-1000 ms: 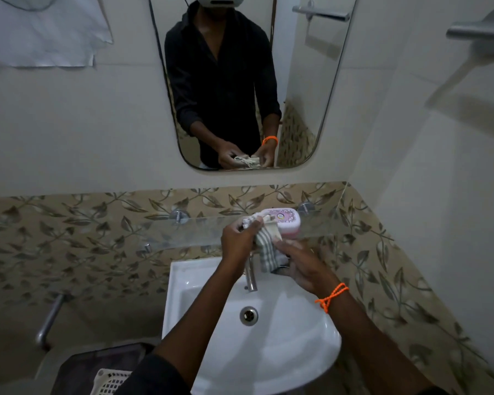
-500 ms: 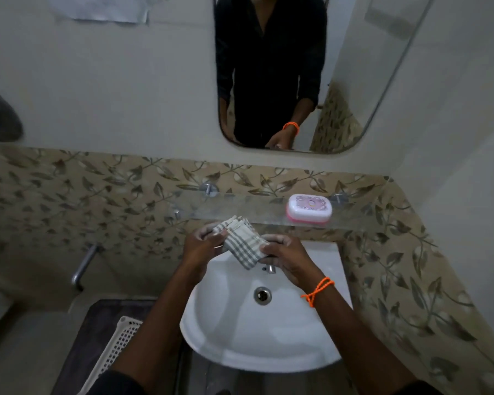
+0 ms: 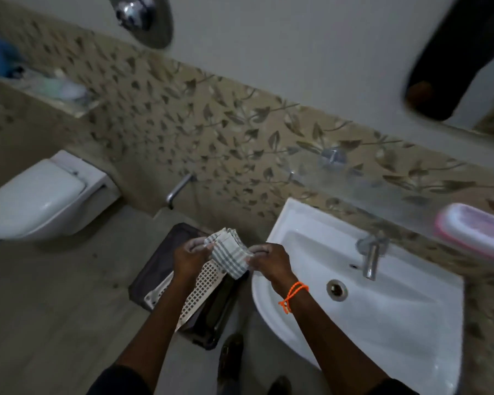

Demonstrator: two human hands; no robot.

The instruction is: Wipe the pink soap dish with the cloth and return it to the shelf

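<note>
The pink soap dish [image 3: 472, 229] rests on the glass shelf [image 3: 362, 189] at the right, above the basin, with no hand on it. A folded checked cloth [image 3: 228, 253] is held between both hands, left of the basin and over a white basket. My left hand [image 3: 190, 258] grips its left edge. My right hand [image 3: 270, 262], with an orange thread at the wrist, grips its right edge.
A white basin [image 3: 397, 323] with a steel tap [image 3: 371, 258] fills the lower right. A white perforated basket [image 3: 200, 292] sits in a dark bin on the floor. A white toilet [image 3: 43, 201] stands at the left. A mirror [image 3: 468, 67] hangs at the upper right.
The soap dish went from my hands onto the glass shelf. Both hands then carried the cloth left, away from the basin, to above the basket. The view swung down and left.
</note>
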